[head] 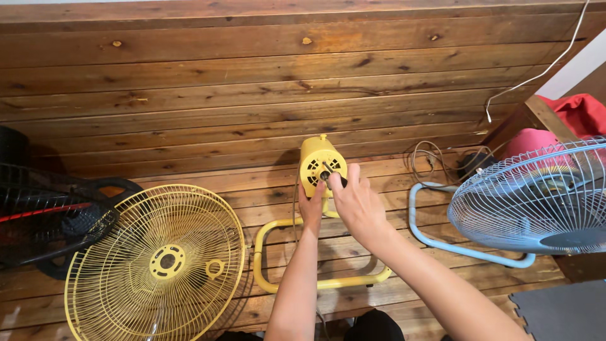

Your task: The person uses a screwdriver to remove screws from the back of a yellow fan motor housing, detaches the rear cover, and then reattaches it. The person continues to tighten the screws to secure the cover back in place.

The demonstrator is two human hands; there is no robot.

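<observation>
This looks like a home fan-repair corner, though little of the room shows: a plank wooden floor (252,95), a detached yellow grille (154,265) lower left, a blue fan (536,202) at right, red cushions (581,113) upper right.

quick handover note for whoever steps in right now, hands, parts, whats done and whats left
Left hand: braces the yellow fan motor from below.
Right hand: fingers at the motor shaft, pinching a small dark part.
Parts: motor stands on its yellow tube stand; yellow grille lies flat on the wooden floor, to the left.
Done: grille is off, no blade on the shaft.
Left: motor sits bare, grille unfitted.
Nearby: blue fan on the right, black grille on the left.
</observation>
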